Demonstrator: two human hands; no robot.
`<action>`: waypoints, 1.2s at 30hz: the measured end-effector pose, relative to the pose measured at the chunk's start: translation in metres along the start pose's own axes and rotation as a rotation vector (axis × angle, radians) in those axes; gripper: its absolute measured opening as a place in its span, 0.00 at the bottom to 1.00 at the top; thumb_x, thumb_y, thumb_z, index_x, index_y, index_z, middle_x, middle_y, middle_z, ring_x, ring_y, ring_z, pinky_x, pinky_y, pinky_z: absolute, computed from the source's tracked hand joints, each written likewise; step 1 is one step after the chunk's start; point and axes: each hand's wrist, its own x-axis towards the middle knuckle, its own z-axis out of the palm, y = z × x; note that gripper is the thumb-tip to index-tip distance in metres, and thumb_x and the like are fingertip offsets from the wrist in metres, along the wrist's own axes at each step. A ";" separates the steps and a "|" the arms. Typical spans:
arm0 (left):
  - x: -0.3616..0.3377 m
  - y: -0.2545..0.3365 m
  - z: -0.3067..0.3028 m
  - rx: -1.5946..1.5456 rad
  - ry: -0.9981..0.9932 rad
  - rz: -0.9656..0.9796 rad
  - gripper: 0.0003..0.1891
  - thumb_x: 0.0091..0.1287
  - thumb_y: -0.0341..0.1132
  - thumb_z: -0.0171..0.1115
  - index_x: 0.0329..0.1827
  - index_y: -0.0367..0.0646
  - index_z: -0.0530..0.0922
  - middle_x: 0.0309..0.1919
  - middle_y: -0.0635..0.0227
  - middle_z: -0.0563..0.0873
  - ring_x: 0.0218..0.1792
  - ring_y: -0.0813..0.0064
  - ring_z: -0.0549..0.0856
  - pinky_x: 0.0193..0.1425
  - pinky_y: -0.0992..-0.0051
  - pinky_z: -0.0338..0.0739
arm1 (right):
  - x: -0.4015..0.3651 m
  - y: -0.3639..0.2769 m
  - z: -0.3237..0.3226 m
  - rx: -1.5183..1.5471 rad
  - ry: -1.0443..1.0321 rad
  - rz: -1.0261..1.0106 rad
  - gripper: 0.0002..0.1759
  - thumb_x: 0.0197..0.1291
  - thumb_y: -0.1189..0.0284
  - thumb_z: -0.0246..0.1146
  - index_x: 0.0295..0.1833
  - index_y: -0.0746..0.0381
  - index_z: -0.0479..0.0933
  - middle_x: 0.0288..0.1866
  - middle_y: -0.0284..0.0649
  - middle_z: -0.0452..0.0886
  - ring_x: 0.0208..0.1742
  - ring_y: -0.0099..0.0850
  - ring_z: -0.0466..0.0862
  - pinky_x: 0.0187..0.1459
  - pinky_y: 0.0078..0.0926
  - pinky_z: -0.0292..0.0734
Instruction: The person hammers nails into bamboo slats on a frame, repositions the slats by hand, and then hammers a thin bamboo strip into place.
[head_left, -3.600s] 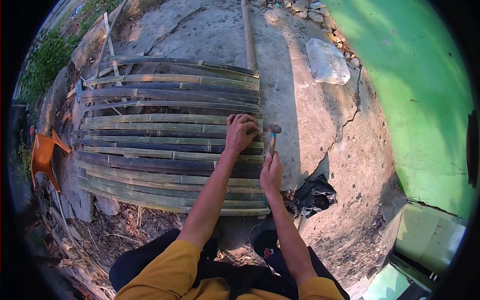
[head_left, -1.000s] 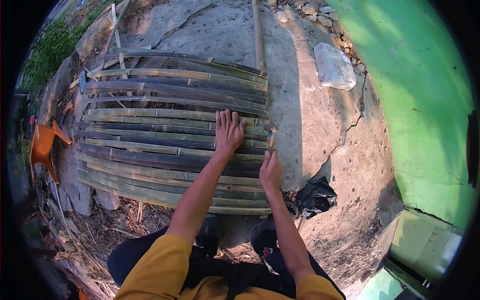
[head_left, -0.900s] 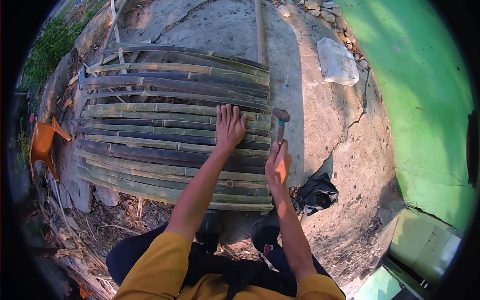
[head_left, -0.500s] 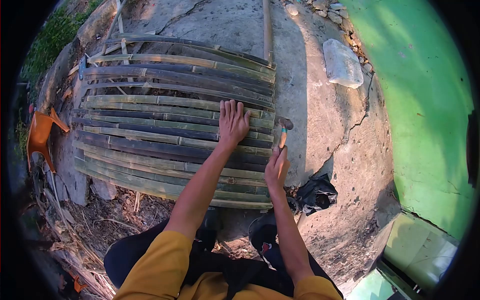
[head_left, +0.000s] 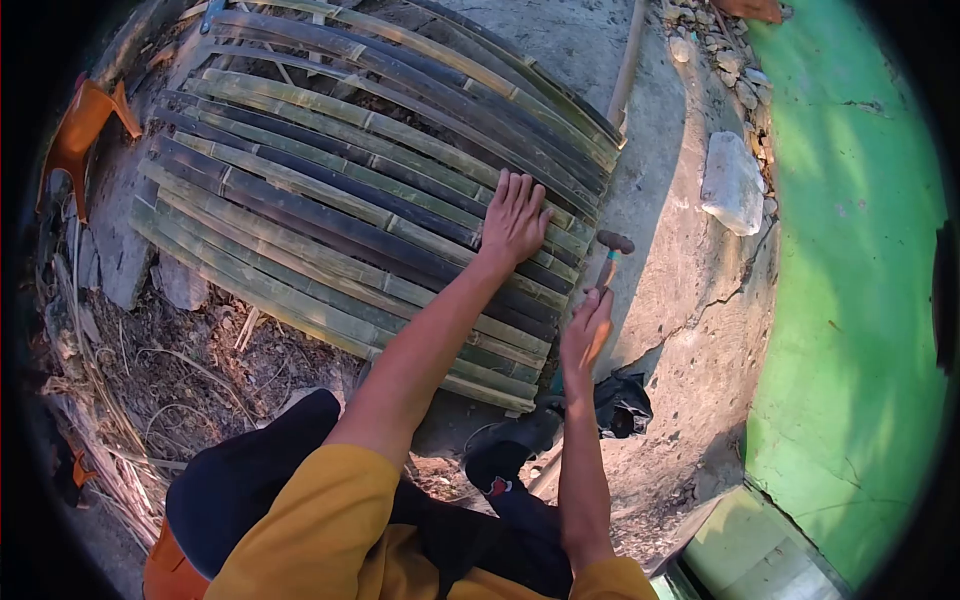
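Left hand: grip open, holding nothing, palm flat on the green and dark split-bamboo slat panel
Right hand: grip closed round the handle of a small wooden-handled hammer
Hammer: head just beside the panel's right edge, above grey concrete ground

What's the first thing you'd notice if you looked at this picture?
A big panel of bamboo slats lies on the ground at upper left, with the left hand flat near its right edge. Beside it, the right hand grips a small hammer. A bright green wall runs down the right side.
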 end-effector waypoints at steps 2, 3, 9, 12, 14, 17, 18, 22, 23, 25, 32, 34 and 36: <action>-0.001 0.000 0.000 0.002 0.004 0.022 0.20 0.73 0.48 0.61 0.53 0.40 0.75 0.53 0.52 0.77 0.63 0.51 0.75 0.82 0.50 0.59 | 0.000 -0.018 -0.008 0.066 0.034 0.026 0.17 0.85 0.62 0.46 0.54 0.64 0.73 0.24 0.39 0.73 0.23 0.29 0.74 0.28 0.34 0.68; -0.003 0.000 0.003 0.005 -0.002 0.016 0.20 0.73 0.48 0.61 0.54 0.40 0.75 0.53 0.52 0.77 0.64 0.51 0.75 0.83 0.51 0.59 | 0.000 -0.023 -0.009 0.165 0.107 0.003 0.16 0.85 0.62 0.46 0.53 0.63 0.73 0.24 0.37 0.71 0.23 0.26 0.72 0.27 0.33 0.66; -0.001 0.001 -0.001 -0.017 0.003 0.000 0.20 0.73 0.48 0.61 0.55 0.39 0.75 0.54 0.52 0.77 0.65 0.52 0.74 0.84 0.51 0.57 | -0.017 0.010 0.013 -0.142 -0.089 0.042 0.17 0.84 0.62 0.49 0.47 0.66 0.70 0.25 0.54 0.77 0.26 0.57 0.80 0.29 0.55 0.66; -0.001 0.001 -0.002 -0.023 -0.001 -0.005 0.20 0.73 0.48 0.61 0.54 0.39 0.75 0.54 0.52 0.77 0.66 0.52 0.74 0.85 0.51 0.56 | -0.020 0.008 0.013 -0.018 0.021 0.029 0.17 0.84 0.63 0.48 0.47 0.66 0.71 0.25 0.53 0.77 0.26 0.56 0.80 0.30 0.53 0.67; -0.002 0.000 -0.003 -0.013 -0.025 -0.011 0.20 0.74 0.48 0.60 0.54 0.39 0.75 0.55 0.52 0.77 0.66 0.52 0.74 0.85 0.51 0.56 | -0.018 0.000 0.004 -0.008 0.005 0.060 0.17 0.84 0.63 0.48 0.48 0.67 0.71 0.25 0.54 0.77 0.26 0.56 0.80 0.30 0.52 0.68; -0.002 0.001 -0.002 -0.014 -0.048 -0.012 0.20 0.74 0.48 0.60 0.55 0.39 0.75 0.56 0.52 0.77 0.66 0.52 0.74 0.85 0.51 0.56 | -0.011 -0.006 0.000 0.035 0.048 0.054 0.18 0.85 0.62 0.48 0.48 0.68 0.71 0.25 0.54 0.77 0.27 0.55 0.81 0.31 0.51 0.69; -0.001 0.000 -0.002 -0.022 -0.045 -0.009 0.20 0.74 0.48 0.60 0.55 0.39 0.75 0.56 0.52 0.77 0.66 0.52 0.74 0.85 0.51 0.56 | -0.010 -0.007 0.000 0.069 0.105 0.016 0.18 0.85 0.62 0.48 0.49 0.68 0.71 0.25 0.54 0.77 0.27 0.54 0.82 0.30 0.51 0.69; -0.002 0.003 -0.001 -0.004 -0.022 -0.004 0.21 0.74 0.48 0.60 0.56 0.39 0.75 0.55 0.53 0.77 0.66 0.52 0.74 0.85 0.51 0.56 | -0.011 0.018 0.014 -0.268 0.023 -0.110 0.18 0.85 0.63 0.48 0.49 0.68 0.72 0.25 0.51 0.77 0.26 0.50 0.82 0.30 0.49 0.70; -0.002 0.003 0.001 0.008 -0.036 -0.001 0.21 0.74 0.49 0.60 0.56 0.40 0.76 0.55 0.54 0.77 0.67 0.54 0.74 0.86 0.51 0.54 | -0.010 0.020 0.011 -0.197 0.015 -0.043 0.19 0.85 0.62 0.48 0.50 0.68 0.73 0.24 0.48 0.75 0.25 0.44 0.79 0.31 0.45 0.71; -0.002 -0.001 0.002 0.009 -0.052 -0.003 0.21 0.74 0.49 0.59 0.56 0.40 0.76 0.54 0.55 0.77 0.68 0.54 0.73 0.86 0.51 0.53 | -0.005 -0.018 -0.004 -0.024 0.003 0.061 0.19 0.85 0.61 0.47 0.53 0.68 0.73 0.23 0.44 0.73 0.24 0.38 0.76 0.32 0.41 0.73; -0.002 0.000 0.003 0.000 -0.012 0.002 0.20 0.75 0.49 0.59 0.55 0.40 0.75 0.54 0.52 0.77 0.65 0.52 0.74 0.84 0.51 0.57 | -0.009 0.025 0.019 -0.280 -0.024 -0.089 0.17 0.84 0.64 0.49 0.49 0.68 0.72 0.28 0.58 0.79 0.30 0.59 0.83 0.31 0.51 0.72; 0.004 -0.002 0.001 0.006 0.019 0.007 0.20 0.75 0.49 0.59 0.55 0.40 0.75 0.53 0.52 0.76 0.65 0.52 0.74 0.84 0.51 0.57 | -0.004 0.015 0.014 -0.180 -0.035 -0.088 0.18 0.84 0.63 0.50 0.49 0.69 0.72 0.29 0.62 0.79 0.34 0.66 0.82 0.35 0.57 0.71; -0.002 -0.001 0.001 -0.004 0.019 0.017 0.20 0.75 0.49 0.59 0.55 0.40 0.75 0.53 0.52 0.76 0.65 0.52 0.74 0.84 0.51 0.57 | -0.008 0.006 0.002 -0.065 -0.057 0.081 0.19 0.84 0.62 0.50 0.48 0.69 0.73 0.31 0.64 0.79 0.36 0.65 0.83 0.35 0.57 0.70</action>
